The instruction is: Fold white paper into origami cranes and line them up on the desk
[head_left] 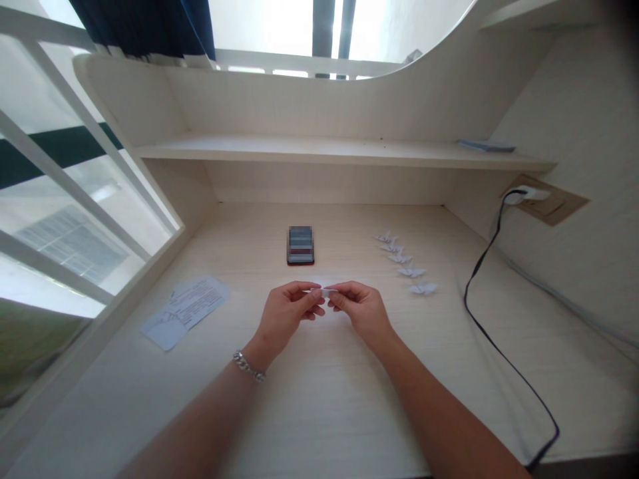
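Observation:
My left hand (288,311) and my right hand (360,308) meet over the middle of the pale desk (319,399). Both pinch a small piece of white folded paper (325,292) between thumb and fingertips. The paper is tiny and partly hidden by my fingers. A chain bracelet (248,366) sits on my left wrist. To the right lies a row of several small white folded paper figures (405,263).
A dark phone (300,245) lies flat behind my hands. Printed paper sheets (186,311) lie at the left near the window. A black cable (492,332) runs from a wall socket (529,196) down the right side. A shelf (339,152) spans the back.

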`<state>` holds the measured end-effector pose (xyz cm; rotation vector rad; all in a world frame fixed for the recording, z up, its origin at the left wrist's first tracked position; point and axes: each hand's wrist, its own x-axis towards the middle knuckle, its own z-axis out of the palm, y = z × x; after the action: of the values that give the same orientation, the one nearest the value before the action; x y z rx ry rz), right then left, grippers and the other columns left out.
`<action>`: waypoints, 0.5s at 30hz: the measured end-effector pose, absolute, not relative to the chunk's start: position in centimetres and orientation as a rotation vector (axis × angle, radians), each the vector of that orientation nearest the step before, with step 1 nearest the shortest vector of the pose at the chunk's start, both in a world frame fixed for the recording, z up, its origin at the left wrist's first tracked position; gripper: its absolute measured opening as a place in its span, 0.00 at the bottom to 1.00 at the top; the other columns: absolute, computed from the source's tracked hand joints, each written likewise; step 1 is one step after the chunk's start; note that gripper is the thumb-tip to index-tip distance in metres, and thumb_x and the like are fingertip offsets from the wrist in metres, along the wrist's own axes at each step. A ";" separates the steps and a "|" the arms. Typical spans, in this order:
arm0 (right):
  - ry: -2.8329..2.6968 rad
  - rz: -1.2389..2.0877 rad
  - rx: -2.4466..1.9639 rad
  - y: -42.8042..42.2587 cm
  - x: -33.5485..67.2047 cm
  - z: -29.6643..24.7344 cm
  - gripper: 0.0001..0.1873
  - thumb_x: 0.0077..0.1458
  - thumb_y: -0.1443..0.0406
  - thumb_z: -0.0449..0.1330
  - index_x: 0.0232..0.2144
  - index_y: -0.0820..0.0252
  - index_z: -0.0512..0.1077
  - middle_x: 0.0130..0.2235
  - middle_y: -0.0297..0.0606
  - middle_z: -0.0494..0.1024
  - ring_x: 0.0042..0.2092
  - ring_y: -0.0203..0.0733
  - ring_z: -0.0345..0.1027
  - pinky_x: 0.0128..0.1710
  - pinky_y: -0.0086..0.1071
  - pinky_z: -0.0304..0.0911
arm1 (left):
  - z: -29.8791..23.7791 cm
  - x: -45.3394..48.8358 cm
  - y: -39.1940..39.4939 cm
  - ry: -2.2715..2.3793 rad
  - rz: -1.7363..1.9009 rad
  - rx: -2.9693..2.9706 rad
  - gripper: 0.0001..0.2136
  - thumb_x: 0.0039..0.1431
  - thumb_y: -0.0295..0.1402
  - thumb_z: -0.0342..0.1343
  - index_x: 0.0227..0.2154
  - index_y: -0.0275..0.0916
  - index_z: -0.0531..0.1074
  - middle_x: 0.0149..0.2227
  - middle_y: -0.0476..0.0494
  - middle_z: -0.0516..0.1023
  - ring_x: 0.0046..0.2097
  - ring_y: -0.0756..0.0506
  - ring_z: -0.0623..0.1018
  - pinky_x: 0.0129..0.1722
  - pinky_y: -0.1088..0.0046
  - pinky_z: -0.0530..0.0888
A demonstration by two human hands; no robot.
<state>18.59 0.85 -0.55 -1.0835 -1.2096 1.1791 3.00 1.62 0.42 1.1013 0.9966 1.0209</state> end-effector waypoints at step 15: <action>-1.228 1.156 -1.073 0.8 18.6 -0.7 0.10 0.44 0.63 0.62 0.31 0.60 0.76 0.25 0.37 0.76 0.28 0.37 0.68 0.27 0.31 0.64 | 0.2 2.8 1.9 0.999 1.059 1.180 0.14 0.45 0.36 0.60 0.35 0.34 0.72 0.25 0.44 0.76 0.26 0.50 0.74 0.25 0.76 0.67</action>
<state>18.59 0.79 -0.66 -1.0725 -1.2280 1.1563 2.85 1.91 0.19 1.1797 0.9990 1.0590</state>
